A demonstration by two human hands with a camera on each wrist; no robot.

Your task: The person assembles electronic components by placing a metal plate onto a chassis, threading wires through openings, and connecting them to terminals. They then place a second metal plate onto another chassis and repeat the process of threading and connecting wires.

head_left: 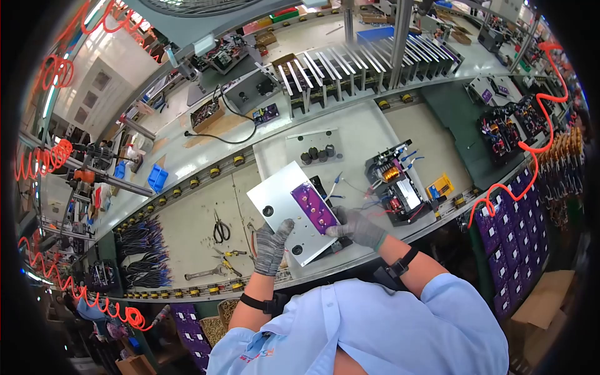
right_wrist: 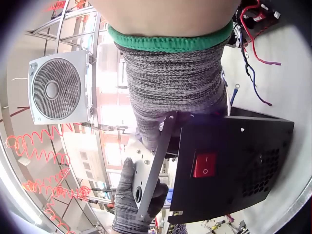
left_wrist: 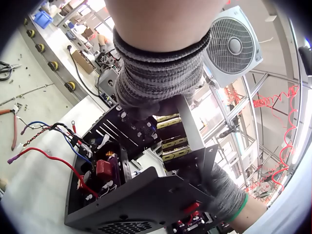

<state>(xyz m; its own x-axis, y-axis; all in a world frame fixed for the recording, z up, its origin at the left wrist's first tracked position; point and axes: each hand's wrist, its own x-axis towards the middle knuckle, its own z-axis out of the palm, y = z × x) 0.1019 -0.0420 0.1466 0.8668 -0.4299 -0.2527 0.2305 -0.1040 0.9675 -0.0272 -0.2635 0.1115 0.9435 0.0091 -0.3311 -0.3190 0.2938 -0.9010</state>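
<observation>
A silver metal panel with two dark round grommets and a purple circuit board is tilted between my two gloved hands. My left hand grips its near edge, thumb on the upper face. At the board's near right corner, my right hand grips the panel. Below sits an open black case with a red rocker switch and a vent grille. Yellow-and-black components hang under the panel in the left wrist view. Wired parts lie inside the case, with loose red and blue leads beside it.
A second open unit with wires stands to the right, near a yellow part. Black cylinders stand beyond the panel. Scissors, pliers and a wrench lie left. An orange coiled hose hangs at right.
</observation>
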